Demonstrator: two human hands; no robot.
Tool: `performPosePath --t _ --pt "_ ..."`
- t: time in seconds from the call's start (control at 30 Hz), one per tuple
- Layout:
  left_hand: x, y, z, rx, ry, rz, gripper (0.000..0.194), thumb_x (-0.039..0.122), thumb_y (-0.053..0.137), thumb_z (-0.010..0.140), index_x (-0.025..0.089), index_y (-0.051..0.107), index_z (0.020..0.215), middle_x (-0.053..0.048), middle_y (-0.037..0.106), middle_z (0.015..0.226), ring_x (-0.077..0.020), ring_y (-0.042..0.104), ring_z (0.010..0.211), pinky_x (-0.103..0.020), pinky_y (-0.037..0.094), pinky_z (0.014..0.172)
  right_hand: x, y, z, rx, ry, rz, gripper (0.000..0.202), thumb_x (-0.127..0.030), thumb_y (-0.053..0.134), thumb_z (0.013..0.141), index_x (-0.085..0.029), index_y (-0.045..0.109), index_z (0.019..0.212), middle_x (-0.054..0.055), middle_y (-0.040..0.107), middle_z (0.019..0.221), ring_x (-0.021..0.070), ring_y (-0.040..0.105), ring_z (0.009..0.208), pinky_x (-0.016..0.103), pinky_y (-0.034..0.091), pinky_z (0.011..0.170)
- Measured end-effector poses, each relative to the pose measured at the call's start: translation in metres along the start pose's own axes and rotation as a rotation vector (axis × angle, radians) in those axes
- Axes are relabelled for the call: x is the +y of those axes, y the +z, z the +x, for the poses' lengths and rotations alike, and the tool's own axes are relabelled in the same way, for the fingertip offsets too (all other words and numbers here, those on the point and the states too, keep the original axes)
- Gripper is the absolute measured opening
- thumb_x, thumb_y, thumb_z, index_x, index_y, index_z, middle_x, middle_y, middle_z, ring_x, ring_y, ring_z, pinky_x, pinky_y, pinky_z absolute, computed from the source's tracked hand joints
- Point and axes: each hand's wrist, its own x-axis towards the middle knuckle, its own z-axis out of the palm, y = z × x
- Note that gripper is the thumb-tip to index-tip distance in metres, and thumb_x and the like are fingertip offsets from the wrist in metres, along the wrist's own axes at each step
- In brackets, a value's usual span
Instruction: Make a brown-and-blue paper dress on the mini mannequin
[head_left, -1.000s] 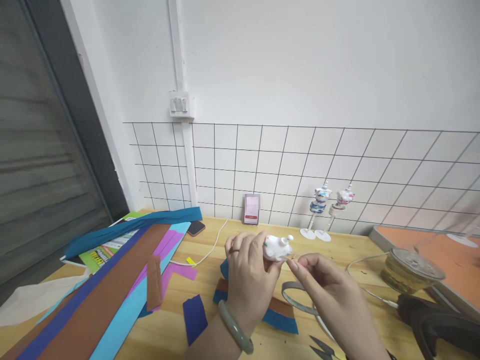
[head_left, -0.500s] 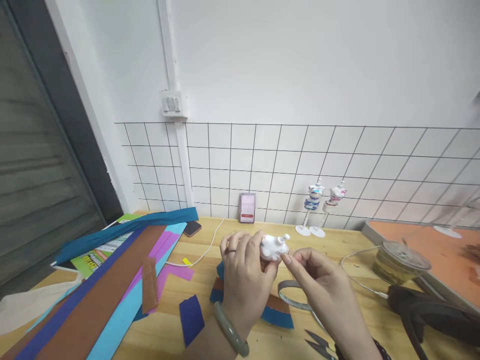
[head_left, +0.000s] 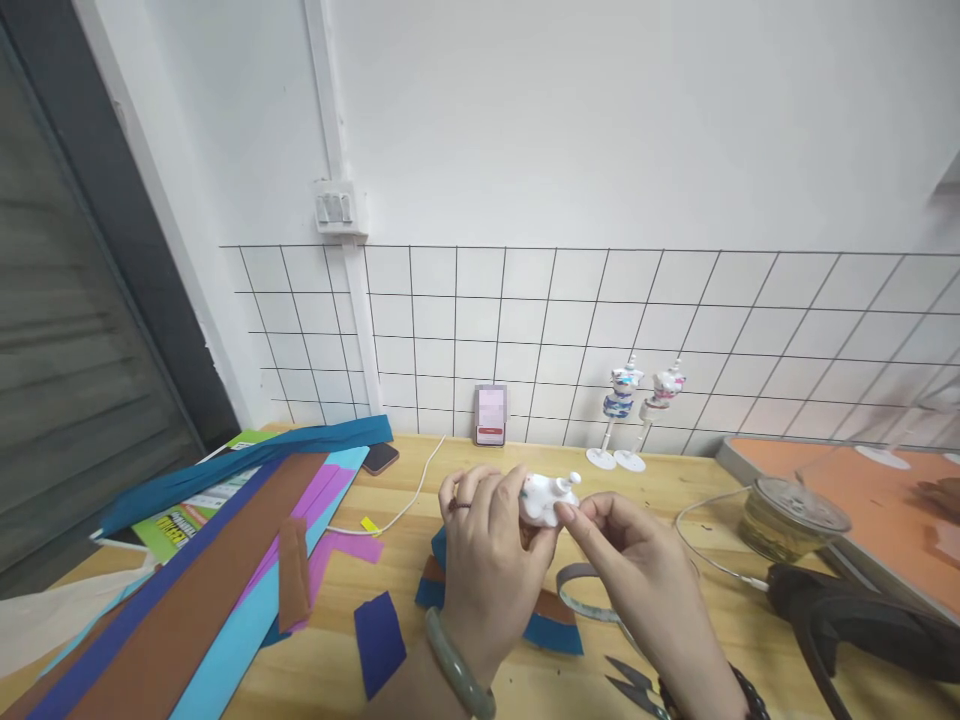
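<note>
A white mannequin torso [head_left: 547, 502], miniature, smooth and curved with a small round knob at its neck, is held in the air just above the table. Behind everything rises a matte white wall [head_left: 600, 120], its lower band crossed by dark grid lines; a grey ribbed shutter [head_left: 60, 300] stands at the left. The table [head_left: 322, 660] is pale wood with visible grain, meeting a flat orange panel [head_left: 840, 460] at the right. Long fabric strips [head_left: 225, 560], soft and matte in brown, blue, purple and turquoise, lie slantwise at the left. The left hand [head_left: 491, 550] curls round the torso, fingers over its far side and thumb below; the right hand [head_left: 637, 560] has thumb and forefinger drawn together at its near edge, and I cannot tell whether they pinch it or something thin. Beneath lie a looped grey band [head_left: 576, 572] and dark-bladed scissors [head_left: 634, 684]. The torso lies on its side: its long axis runs roughly left to right, neck knob pointing right and slightly up, the other end hidden by fingers.
</note>
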Motion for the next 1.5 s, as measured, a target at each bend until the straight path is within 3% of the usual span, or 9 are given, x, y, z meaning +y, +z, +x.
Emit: performPosePath --t 0.23,0.4,0.63,0.8,0.93,1.23,1.5 --pt "0.002 0.001 -0.002 0.009 0.017 0.001 0.031 0.02 0.062 0.077 0.018 0.053 0.107 -0.007 0.066 0.094 -0.024 0.058 0.093 -0.047 0.034 0.096 -0.002 -0.002 0.001 0.034 -0.016 -0.193 0.038 -0.053 0.055 0.079 -0.02 0.054 0.06 -0.002 0.053 0.055 0.0129 0.044 0.05 0.022 0.037 0.047" --pt "0.002 0.002 -0.003 -0.013 0.015 0.004 0.031 0.018 0.062 0.077 0.017 0.053 0.107 -0.007 0.066 0.094 -0.0231 0.058 0.09 -0.047 0.035 0.095 -0.002 -0.004 0.002 0.018 0.007 -0.245 0.037 -0.056 0.054 0.078 -0.02 0.061 0.074 0.0 0.06 0.061 0.0148 0.052 0.054 0.024 0.041 0.05" --pt "0.001 0.004 -0.005 -0.015 0.018 0.004 0.048 0.021 0.062 0.077 0.019 0.043 0.121 -0.007 0.067 0.097 -0.0246 0.06 0.09 -0.049 0.033 0.097 0.0 -0.005 0.0 0.066 -0.12 -0.307 0.035 -0.054 0.052 0.082 -0.021 0.065 0.079 -0.002 0.054 0.055 0.0148 0.051 0.051 0.024 0.041 0.049" --pt "0.0 0.002 -0.005 -0.047 0.06 -0.009 0.025 0.021 0.06 0.08 0.022 0.05 0.103 -0.002 0.065 0.085 -0.0202 0.06 0.08 -0.047 0.035 0.094 0.002 -0.007 -0.002 0.048 -0.122 -0.29 0.037 -0.054 0.051 0.082 -0.021 0.066 0.085 -0.001 0.056 0.055 0.0155 0.052 0.05 0.025 0.042 0.048" --pt "0.002 -0.002 -0.003 -0.166 0.069 0.072 0.011 0.019 0.054 0.083 0.022 0.055 0.094 -0.002 0.061 0.08 -0.0194 0.058 0.077 -0.048 0.037 0.091 0.0 -0.009 -0.005 0.027 -0.139 -0.304 0.037 -0.053 0.05 0.084 -0.02 0.066 0.091 0.001 0.059 0.061 0.0166 0.054 0.055 0.026 0.044 0.052" --pt "0.001 -0.003 -0.001 -0.283 0.082 0.126 0.015 0.02 0.049 0.088 0.023 0.055 0.101 -0.004 0.058 0.087 -0.0201 0.055 0.084 -0.052 0.035 0.094 -0.001 -0.012 -0.004 -0.056 -0.232 -0.306 0.031 -0.043 0.044 0.09 -0.023 0.067 0.091 0.007 0.069 0.083 0.0214 0.062 0.075 0.03 0.049 0.068" --pt "0.0 -0.001 -0.002 -0.27 0.079 0.095 0.013 0.023 0.046 0.089 0.023 0.055 0.099 -0.004 0.058 0.088 -0.0201 0.055 0.084 -0.05 0.035 0.093 -0.002 -0.011 -0.01 0.029 -0.264 -0.355 0.026 -0.038 0.046 0.09 -0.023 0.065 0.101 0.006 0.07 0.089 0.0211 0.063 0.08 0.031 0.05 0.069"
